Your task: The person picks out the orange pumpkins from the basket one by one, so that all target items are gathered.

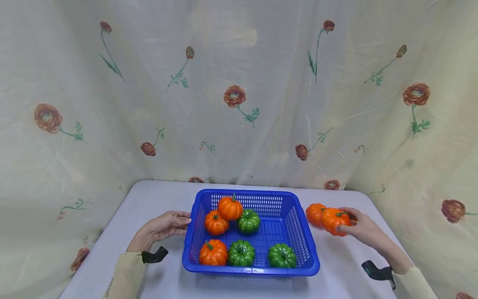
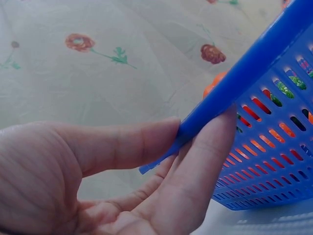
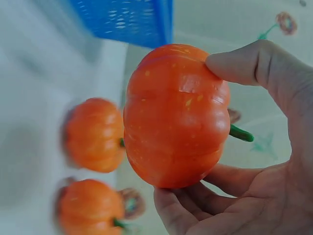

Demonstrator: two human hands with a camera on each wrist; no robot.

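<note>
A blue plastic basket (image 1: 269,270) with slotted walls stands in the middle of the table. My left hand (image 1: 168,226) pinches its left rim (image 2: 230,88) between thumb and fingers. Over the table to the right of the basket, my right hand (image 1: 360,226) grips an orange toy pumpkin (image 3: 178,117) with a green stem, thumb on one side and fingers on the other. Two more orange pumpkins show beyond it in the right wrist view, one pumpkin (image 3: 95,134) above the other pumpkin (image 3: 90,208). The held pumpkin partly covers them in the head view.
Inside the basket are orange pumpkins (image 1: 213,252) and green pumpkins (image 1: 281,255), with one orange pumpkin (image 1: 230,208) resting on top of others at the back left. A flower-patterned curtain (image 1: 276,137) hangs behind and beside the white table (image 1: 160,195).
</note>
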